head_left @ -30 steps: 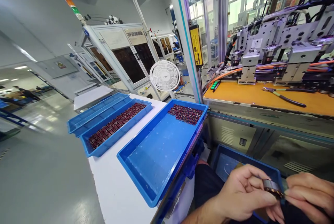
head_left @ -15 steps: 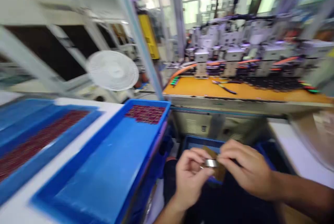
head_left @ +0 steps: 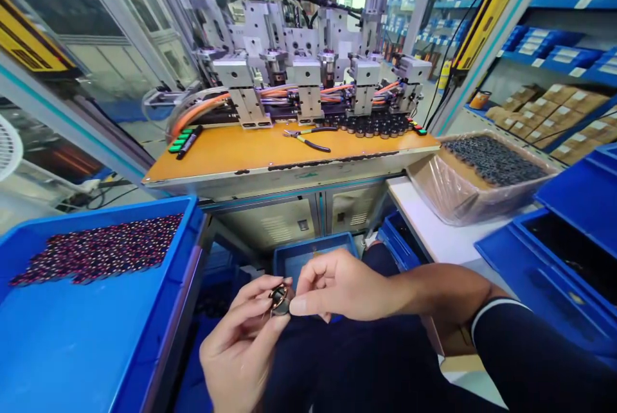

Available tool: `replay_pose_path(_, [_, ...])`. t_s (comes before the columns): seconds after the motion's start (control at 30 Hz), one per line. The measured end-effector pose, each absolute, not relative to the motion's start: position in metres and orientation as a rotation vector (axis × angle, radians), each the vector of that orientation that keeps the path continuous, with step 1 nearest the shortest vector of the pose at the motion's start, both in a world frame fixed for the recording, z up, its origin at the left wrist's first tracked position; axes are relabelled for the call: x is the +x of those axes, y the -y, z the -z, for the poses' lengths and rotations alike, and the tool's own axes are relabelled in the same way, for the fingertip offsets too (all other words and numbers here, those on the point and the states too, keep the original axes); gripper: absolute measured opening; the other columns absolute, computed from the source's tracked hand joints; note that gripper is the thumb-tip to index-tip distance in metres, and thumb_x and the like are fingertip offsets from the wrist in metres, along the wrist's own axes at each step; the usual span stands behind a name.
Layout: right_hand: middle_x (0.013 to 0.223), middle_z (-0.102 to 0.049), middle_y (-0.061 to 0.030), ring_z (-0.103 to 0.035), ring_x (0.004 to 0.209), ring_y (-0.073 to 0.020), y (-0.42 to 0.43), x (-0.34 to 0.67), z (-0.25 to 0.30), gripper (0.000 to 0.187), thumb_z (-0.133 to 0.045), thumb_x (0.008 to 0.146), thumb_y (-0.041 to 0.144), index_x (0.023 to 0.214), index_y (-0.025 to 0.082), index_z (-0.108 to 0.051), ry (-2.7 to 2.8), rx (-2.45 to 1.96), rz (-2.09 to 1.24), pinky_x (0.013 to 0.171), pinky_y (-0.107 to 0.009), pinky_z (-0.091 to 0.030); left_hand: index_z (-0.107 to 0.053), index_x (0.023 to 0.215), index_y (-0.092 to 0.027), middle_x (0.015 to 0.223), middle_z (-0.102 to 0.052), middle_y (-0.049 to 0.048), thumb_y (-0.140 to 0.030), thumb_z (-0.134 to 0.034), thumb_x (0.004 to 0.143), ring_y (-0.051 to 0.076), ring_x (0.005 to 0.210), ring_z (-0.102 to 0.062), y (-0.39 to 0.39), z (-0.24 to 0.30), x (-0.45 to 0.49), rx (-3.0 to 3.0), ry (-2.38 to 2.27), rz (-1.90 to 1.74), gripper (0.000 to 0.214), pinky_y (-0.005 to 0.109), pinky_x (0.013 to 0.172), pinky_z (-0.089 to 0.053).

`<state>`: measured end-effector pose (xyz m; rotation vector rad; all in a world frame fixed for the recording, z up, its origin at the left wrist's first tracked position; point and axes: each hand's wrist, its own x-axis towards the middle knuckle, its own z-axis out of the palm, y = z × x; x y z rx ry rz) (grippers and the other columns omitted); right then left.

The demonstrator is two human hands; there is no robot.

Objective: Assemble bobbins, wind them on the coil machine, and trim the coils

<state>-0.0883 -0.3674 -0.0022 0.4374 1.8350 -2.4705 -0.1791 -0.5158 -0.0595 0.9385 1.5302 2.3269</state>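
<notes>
In front of my lap, my left hand [head_left: 243, 339] pinches a small round motor stator [head_left: 279, 299], dark with copper-coloured windings around its ring. Thin wire ends stick out on its near left side. My right hand [head_left: 349, 288] is closed at the stator's right edge, thumb and forefinger against it, the other fingers curled. Those fingers partly cover that side. Below the hands, a blue bin [head_left: 315, 247] stands on the floor.
A blue tray [head_left: 62, 336] with many small dark-red parts stands left. Ahead, a machine's orange bench [head_left: 216, 146] carries pliers [head_left: 308, 140], markers [head_left: 187, 142] and black round parts [head_left: 373, 126]. A plastic-lined box [head_left: 496, 162] of dark parts and blue bins stand right.
My view has swung right, so the machine and right-hand shelves show more fully. The stator has turned from its shiny metal side to its wound face. Both hands remain at it.
</notes>
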Motion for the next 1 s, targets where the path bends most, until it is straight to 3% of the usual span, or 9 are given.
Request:
replay_pose_path(0.2, [0.069,-0.06,0.0045,-0.055,0.052,-0.0051,0.366,-0.092,0.017,0.056,-0.086,0.063,0.052,0.094,0.011,-0.065,-1.723,0.184,2.506,0.048,-0.018,-0.048,-0.078,0.088,-0.03,0.101,-0.08,0.0009,-0.01,-0.083,0.07,0.026,0.102,-0.075,0.513,0.059,-0.18,0.937,-1.421,-2.333,0.028,0.037,0.082,-0.064])
replay_pose_path(0.3, [0.074,-0.061,0.0019,-0.055,0.056,-0.0053,0.367,-0.093,0.027,0.05,-0.081,0.071,0.052,0.094,0.011,-0.064,-1.907,0.007,2.573,0.052,-0.018,-0.048,-0.079,0.082,-0.031,0.097,-0.081,0.0021,-0.026,-0.084,0.072,0.03,0.101,-0.075,0.506,0.061,-0.184,0.843,-1.332,-2.358,0.012,0.043,0.08,-0.064])
replay_pose_path(0.37, [0.08,-0.063,-0.0011,-0.054,0.059,-0.0059,0.364,-0.095,0.034,0.043,-0.078,0.076,0.047,0.097,0.012,-0.065,-2.412,-0.119,2.52,0.055,-0.019,-0.048,-0.079,0.08,-0.029,0.097,-0.081,0.0033,-0.04,-0.08,0.076,0.03,0.098,-0.076,0.499,0.062,-0.187,0.586,-1.39,-2.391,0.012,0.045,0.079,-0.064])
replay_pose_path(0.43, [0.084,-0.066,-0.0043,-0.058,0.064,-0.0083,0.358,-0.098,0.039,0.032,-0.073,0.083,0.038,0.1,0.013,-0.064,-3.172,-0.312,2.133,0.059,-0.021,-0.05,-0.079,0.084,-0.027,0.096,-0.081,0.002,-0.044,-0.076,0.08,0.023,0.095,-0.076,0.494,0.063,-0.187,0.297,-1.551,-2.42,0.017,0.037,0.082,-0.063])
replay_pose_path(0.53, [0.084,-0.069,-0.0058,-0.064,0.071,-0.0118,0.344,-0.102,0.042,0.019,-0.065,0.088,0.023,0.105,0.014,-0.062,-4.002,-0.582,1.151,0.064,-0.023,-0.052,-0.078,0.096,-0.025,0.094,-0.079,-0.0019,-0.027,-0.078,0.08,0.011,0.088,-0.073,0.497,0.062,-0.178,0.283,-1.898,-2.462,0.016,0.02,0.082,-0.057])
replay_pose_path(0.63, [0.083,-0.069,-0.0057,-0.065,0.072,-0.0135,0.334,-0.102,0.046,0.022,-0.063,0.089,0.019,0.109,0.012,-0.059,-4.174,-0.768,0.492,0.064,-0.025,-0.052,-0.075,0.11,-0.024,0.096,-0.078,-0.0007,-0.015,-0.08,0.075,0.014,0.083,-0.071,0.508,0.061,-0.165,0.841,-2.199,-2.303,0.037,0.024,0.08,-0.057])
replay_pose_path(0.73, [0.083,-0.068,-0.0063,-0.065,0.072,-0.0154,0.331,-0.099,0.049,0.026,-0.062,0.091,0.023,0.113,0.009,-0.057,-4.121,-0.898,0.172,0.062,-0.028,-0.052,-0.072,0.118,-0.026,0.102,-0.078,-0.0008,-0.017,-0.08,0.076,0.014,0.08,-0.07,0.515,0.059,-0.161,1.198,-2.295,-2.038,0.044,0.025,0.081,-0.057])
replay_pose_path(0.87, [0.081,-0.067,-0.0065,-0.063,0.07,-0.015,0.335,-0.096,0.048,0.021,-0.059,0.093,0.022,0.108,0.008,-0.061,-4.119,-1.043,0.134,0.058,-0.027,-0.05,-0.073,0.115,-0.028,0.1,-0.078,-0.0025,-0.017,-0.078,0.077,0.013,0.075,-0.07,0.514,0.055,-0.166,1.209,-2.276,-1.976,0.04,0.024,0.077,-0.058])
replay_pose_path(1.0, [0.086,-0.069,-0.0077,-0.065,0.076,-0.0129,0.342,-0.091,0.04,0.026,-0.064,0.092,0.03,0.106,0.009,-0.062,-3.976,-0.873,0.869,0.068,-0.023,-0.054,-0.072,0.116,-0.029,0.106,-0.076,-0.0014,-0.01,-0.076,0.078,0.017,0.088,-0.071,0.513,0.05,-0.169,1.302,-2.192,-1.981,0.043,0.029,0.084,-0.059])
